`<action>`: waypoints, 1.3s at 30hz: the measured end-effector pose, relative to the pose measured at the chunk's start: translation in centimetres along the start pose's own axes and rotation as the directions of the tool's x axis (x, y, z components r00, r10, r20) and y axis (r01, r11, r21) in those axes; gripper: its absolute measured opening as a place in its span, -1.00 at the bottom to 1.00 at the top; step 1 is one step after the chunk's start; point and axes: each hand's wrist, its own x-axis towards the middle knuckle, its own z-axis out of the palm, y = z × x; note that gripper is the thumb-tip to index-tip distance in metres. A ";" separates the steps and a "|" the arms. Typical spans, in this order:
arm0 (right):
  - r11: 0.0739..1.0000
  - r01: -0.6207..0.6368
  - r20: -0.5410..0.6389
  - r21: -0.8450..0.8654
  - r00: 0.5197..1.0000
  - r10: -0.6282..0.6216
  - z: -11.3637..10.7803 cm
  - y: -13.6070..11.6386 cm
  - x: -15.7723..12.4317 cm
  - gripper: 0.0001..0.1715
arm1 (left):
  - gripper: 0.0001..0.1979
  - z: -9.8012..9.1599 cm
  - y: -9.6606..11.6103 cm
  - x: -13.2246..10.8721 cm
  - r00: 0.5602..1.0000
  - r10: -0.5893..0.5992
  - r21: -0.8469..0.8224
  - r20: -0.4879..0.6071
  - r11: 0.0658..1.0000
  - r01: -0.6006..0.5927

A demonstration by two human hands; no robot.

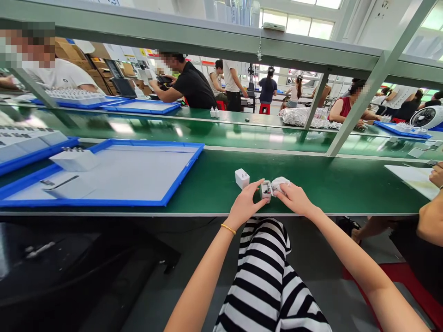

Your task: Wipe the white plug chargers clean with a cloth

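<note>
A small white adapter is pinched in the left hand over the green desk's near edge. The right hand, closed on a white cloth, presses it against the adapter. A second adapter stands just beside them, with a blue tray further left.

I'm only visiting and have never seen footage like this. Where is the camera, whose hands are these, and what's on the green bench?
No machine here: one camera sits on a person's head, looking forward and down, so the two bare arms are the wearer's own. The left hand pinches a small white plug adapter, and the right hand presses a white wad, perhaps cloth, against it. A second adapter stands on the green bench just beyond the left hand. Further left lies a blue tray holding a white block. At the right edge is another person's arm; more people work at benches behind.
</note>
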 end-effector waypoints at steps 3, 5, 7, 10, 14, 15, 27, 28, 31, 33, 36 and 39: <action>0.993 -0.046 0.029 0.106 0.999 0.043 0.4 -0.7 0.0 -0.62 | -0.38 0.0 0.0 0.0 1.000 -0.014 -0.007 -0.015 1.000 0.014; 0.989 -0.104 0.020 0.107 0.995 0.102 0.5 -1.4 0.0 -0.65 | -0.38 0.0 0.1 0.0 0.999 -0.041 -0.012 -0.024 0.999 0.041; 0.987 -0.144 -0.007 0.066 0.989 0.144 0.6 -2.0 0.1 -0.67 | -0.36 0.0 0.1 0.0 0.998 -0.048 -0.012 -0.028 0.999 0.048; 0.992 -0.127 -0.053 0.000 0.991 0.127 0.4 -2.5 0.5 -0.67 | -0.31 0.1 0.0 0.1 0.999 -0.033 -0.010 -0.026 0.999 0.033; 0.990 0.070 -0.061 -0.121 0.995 -0.078 -0.5 -2.3 1.5 -0.69 | -0.28 0.0 -0.2 0.1 0.998 -0.065 -0.030 -0.003 0.997 0.064; 0.980 0.129 -0.050 -0.155 0.989 -0.138 -0.8 -2.2 1.8 -0.70 | -0.26 -0.1 -0.2 0.1 0.997 -0.074 -0.040 0.002 0.996 0.074; 0.864 0.366 0.092 -0.345 0.930 -0.357 -1.3 -2.3 3.7 -0.64 | -0.41 -0.1 0.1 0.2 0.998 -0.054 -0.029 -0.010 0.998 0.054; 0.862 0.366 0.094 -0.351 0.930 -0.356 -1.3 -2.3 3.7 -0.64 | -0.41 -0.1 0.0 0.2 0.999 -0.050 -0.032 -0.007 0.998 0.050; 0.856 0.375 0.106 -0.357 0.926 -0.362 -1.6 -2.5 3.8 -0.68 | -0.46 0.1 -0.1 0.2 0.999 -0.038 0.009 -0.031 0.999 0.038; 0.850 0.390 0.118 -0.354 0.920 -0.373 -1.9 -2.6 3.7 -0.71 | -0.51 0.2 0.0 0.2 0.997 -0.040 0.067 -0.073 0.997 0.045; 0.842 0.407 0.148 -0.355 0.913 -0.379 -2.2 -2.8 3.6 -0.75 | -0.59 0.3 0.1 0.1 0.993 -0.053 0.113 -0.104 0.992 0.065; 0.843 0.409 0.162 -0.349 0.913 -0.376 -2.5 -3.0 3.3 -0.75 | -0.57 0.4 0.2 0.0 0.996 0.005 0.089 -0.093 0.996 0.004</action>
